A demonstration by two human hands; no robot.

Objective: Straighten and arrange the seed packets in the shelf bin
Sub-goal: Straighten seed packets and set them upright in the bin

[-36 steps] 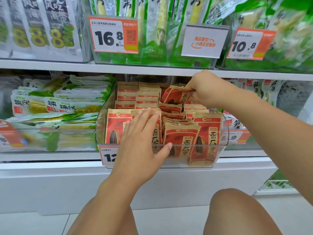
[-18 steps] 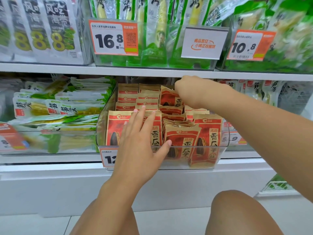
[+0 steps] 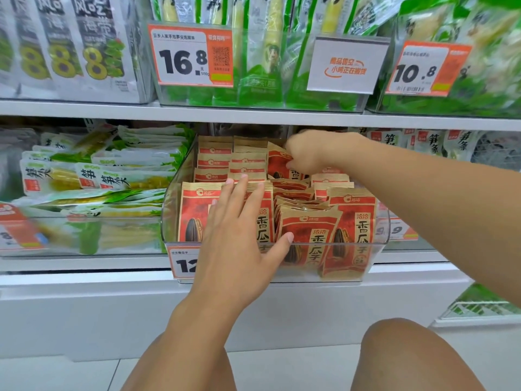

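Note:
A clear plastic shelf bin (image 3: 380,244) holds several red and tan seed packets in rows. My left hand (image 3: 239,238) lies flat with straight fingers against the front-left packets (image 3: 194,215), thumb on the bin's front rim. My right hand (image 3: 313,150) reaches to the back of the bin, where its curled fingers pinch a tilted red packet (image 3: 277,165). The front-middle packets (image 3: 307,230) lean askew; the front-right one (image 3: 355,221) stands upright.
Green and white pouches (image 3: 98,179) are stacked left of the bin. The shelf above (image 3: 253,112) carries green packets and price tags (image 3: 191,56). A price label (image 3: 183,263) sits on the bin's front. My knees (image 3: 408,356) are below, over the tiled floor.
My right hand has pushed the tilted red packet down and toward the back of the bin. My left hand stays flat on the front packets.

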